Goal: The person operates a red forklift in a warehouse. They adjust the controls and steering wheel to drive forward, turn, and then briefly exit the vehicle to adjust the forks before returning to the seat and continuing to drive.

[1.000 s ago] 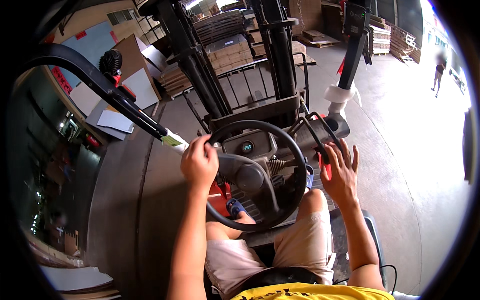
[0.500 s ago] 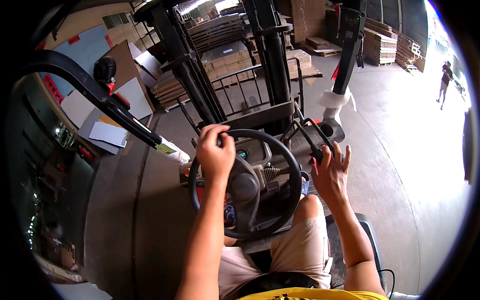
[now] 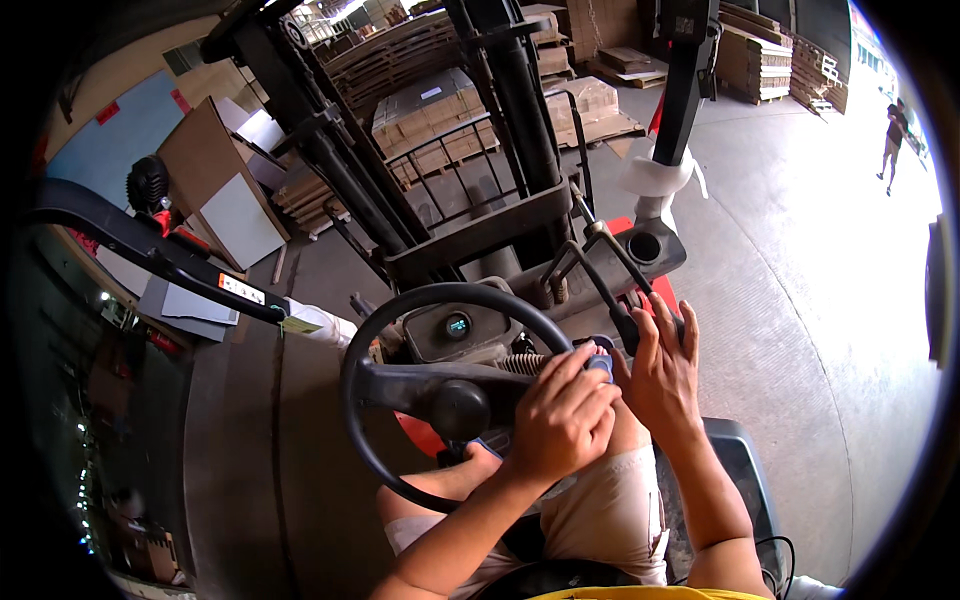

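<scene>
My left hand (image 3: 565,415) lies on the right side of the black steering wheel (image 3: 362,440), fingers bent over the rim. Whatever is under its palm is hidden. To its right, my right hand (image 3: 665,375) rests at the black-knobbed control levers (image 3: 622,325), its fingers long and slightly bent around the knobs, the thumb side partly hidden. The wheel's spoke points to the left, with the round hub (image 3: 460,410) in the middle. Behind the wheel a small round lit display (image 3: 457,325) sits in the dashboard. My knees are under the wheel.
Ahead stands the forklift mast (image 3: 520,110) with a load guard (image 3: 450,150). Stacked cardboard and pallets (image 3: 430,110) lie beyond it. Leaning boards (image 3: 235,220) are at the left. A person (image 3: 891,145) walks at the far right on the bright concrete floor (image 3: 770,260).
My left hand has swung from the wheel's upper left round to its right side, and the wheel has turned clockwise. The surroundings have shifted in view. My right hand stays at the levers.
</scene>
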Demonstrator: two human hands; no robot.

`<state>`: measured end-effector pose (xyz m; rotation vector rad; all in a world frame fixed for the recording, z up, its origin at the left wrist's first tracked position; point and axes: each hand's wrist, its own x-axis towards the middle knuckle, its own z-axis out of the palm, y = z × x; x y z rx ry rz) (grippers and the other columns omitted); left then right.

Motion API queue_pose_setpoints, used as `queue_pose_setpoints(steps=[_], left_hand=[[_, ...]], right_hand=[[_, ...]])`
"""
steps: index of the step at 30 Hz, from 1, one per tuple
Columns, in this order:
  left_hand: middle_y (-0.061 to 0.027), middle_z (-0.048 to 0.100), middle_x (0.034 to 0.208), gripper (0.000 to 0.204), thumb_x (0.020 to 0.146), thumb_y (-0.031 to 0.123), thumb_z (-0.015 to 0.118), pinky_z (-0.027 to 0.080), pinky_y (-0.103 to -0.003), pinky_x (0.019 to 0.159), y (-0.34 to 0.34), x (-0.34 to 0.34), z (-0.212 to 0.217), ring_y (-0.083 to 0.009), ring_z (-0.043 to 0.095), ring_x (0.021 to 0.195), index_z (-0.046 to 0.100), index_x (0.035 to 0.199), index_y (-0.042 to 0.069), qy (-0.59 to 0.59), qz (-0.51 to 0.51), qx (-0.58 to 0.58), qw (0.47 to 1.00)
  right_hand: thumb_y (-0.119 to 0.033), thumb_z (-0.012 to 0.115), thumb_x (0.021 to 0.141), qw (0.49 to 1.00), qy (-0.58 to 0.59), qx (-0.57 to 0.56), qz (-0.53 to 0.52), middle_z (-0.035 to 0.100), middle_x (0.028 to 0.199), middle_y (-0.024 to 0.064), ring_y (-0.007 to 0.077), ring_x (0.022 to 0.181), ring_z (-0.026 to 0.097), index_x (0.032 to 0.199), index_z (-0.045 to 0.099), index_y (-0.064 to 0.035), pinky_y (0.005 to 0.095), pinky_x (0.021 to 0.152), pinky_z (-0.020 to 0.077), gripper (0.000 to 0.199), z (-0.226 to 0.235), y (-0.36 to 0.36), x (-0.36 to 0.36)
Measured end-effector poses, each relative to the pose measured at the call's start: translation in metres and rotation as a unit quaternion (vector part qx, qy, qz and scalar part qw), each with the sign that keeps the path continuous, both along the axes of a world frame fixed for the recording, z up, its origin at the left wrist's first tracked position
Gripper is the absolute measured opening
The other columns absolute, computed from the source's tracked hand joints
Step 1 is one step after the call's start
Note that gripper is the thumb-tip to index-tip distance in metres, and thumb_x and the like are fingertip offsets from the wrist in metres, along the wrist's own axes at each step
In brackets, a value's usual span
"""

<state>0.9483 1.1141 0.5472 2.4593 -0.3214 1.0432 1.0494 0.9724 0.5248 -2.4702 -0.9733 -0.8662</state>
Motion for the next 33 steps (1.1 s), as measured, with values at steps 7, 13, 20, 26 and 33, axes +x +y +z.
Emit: queue_pose_setpoints(steps=[7, 13, 20, 26, 33], left_hand=[[-0.0080, 0.073, 0.106, 0.020, 0.079, 0.000, 0.068, 0.054, -0.048, 0.106, -0.001, 0.005, -0.007, -0.0341, 0.067, 0.120, 0.075, 0.097, 0.007, 0.003, -0.007, -0.015, 1.000], [-0.0063, 0.073, 0.107, 0.019, 0.080, 0.000, 0.068, 0.053, -0.048, 0.106, 0.001, 0.000, -0.011, -0.0335, 0.066, 0.122, 0.075, 0.096, 0.009, -0.003, -0.005, -0.026, 1.000], [-0.0057, 0.073, 0.106, 0.017, 0.080, 0.000, 0.069, 0.053, -0.047, 0.106, 0.000, 0.000, -0.013, -0.0326, 0.066, 0.122, 0.074, 0.093, 0.009, -0.011, 0.008, -0.028, 1.000], [-0.0060, 0.073, 0.106, 0.016, 0.080, 0.000, 0.069, 0.054, -0.046, 0.105, -0.002, -0.001, -0.015, -0.0328, 0.067, 0.122, 0.074, 0.091, 0.009, -0.017, 0.006, -0.047, 0.999], [-0.0034, 0.074, 0.105, 0.014, 0.080, 0.001, 0.071, 0.057, -0.041, 0.096, -0.004, -0.007, -0.025, -0.0300, 0.068, 0.121, 0.075, 0.088, 0.011, -0.015, 0.008, -0.061, 0.998]], right_hand=[[-0.020, 0.080, 0.088, 1.000, -0.007, 0.005, 0.008, 0.065, 0.130, 0.0182, 0.0296, 0.134, 0.057, 0.130, 0.055, 0.0029, 0.0523, 0.118, 0.0332, 0.054, -0.002, -0.001, 0.007], [-0.019, 0.082, 0.086, 1.000, -0.009, -0.001, 0.011, 0.065, 0.129, 0.0191, 0.0300, 0.132, 0.058, 0.131, 0.054, 0.0034, 0.0514, 0.116, 0.0331, 0.057, -0.001, 0.000, -0.001], [-0.018, 0.082, 0.085, 0.999, -0.012, 0.003, 0.035, 0.064, 0.128, 0.0174, 0.0310, 0.132, 0.057, 0.133, 0.052, 0.0040, 0.0518, 0.116, 0.0324, 0.061, -0.004, -0.002, 0.002], [-0.017, 0.084, 0.082, 0.999, -0.007, 0.001, 0.035, 0.064, 0.129, 0.0164, 0.0307, 0.133, 0.056, 0.134, 0.051, 0.0047, 0.0518, 0.115, 0.0321, 0.065, -0.005, -0.002, 0.001], [-0.015, 0.081, 0.081, 0.999, 0.029, 0.012, -0.006, 0.067, 0.118, 0.0148, 0.0300, 0.121, 0.059, 0.135, 0.050, 0.0033, 0.0513, 0.109, 0.0357, 0.065, 0.002, 0.015, 0.001]])
